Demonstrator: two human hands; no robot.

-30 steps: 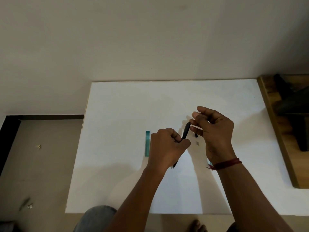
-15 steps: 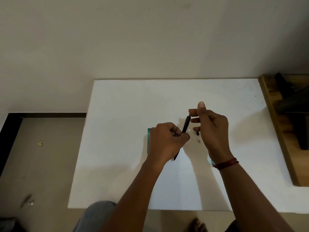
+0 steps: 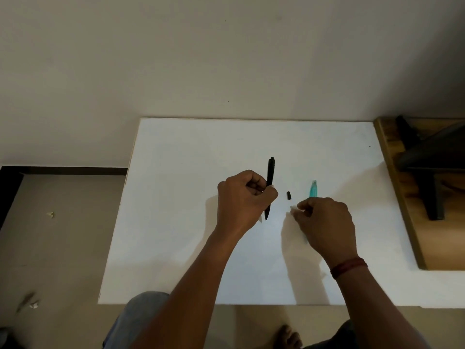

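Observation:
My left hand (image 3: 242,197) grips a black pen (image 3: 270,177) near its middle, holding it nearly upright above the white table (image 3: 176,222). My right hand (image 3: 324,225) has come down to the table surface and its fingertips pinch a tiny pale piece (image 3: 293,208). A short black pen part (image 3: 288,195) lies on the table just beyond those fingertips. A teal pen (image 3: 313,188) lies further right, its near end hidden behind my right hand.
A wooden bench or shelf (image 3: 407,222) with a dark object (image 3: 432,167) borders the table on the right. The wall runs along the table's far edge. My knees and a bare foot show below the near edge. Small scraps lie on the floor at left.
My right hand has dropped from beside the pen's top down to the table, near the small pale piece. My left hand has turned the black pen more upright. The view has shifted.

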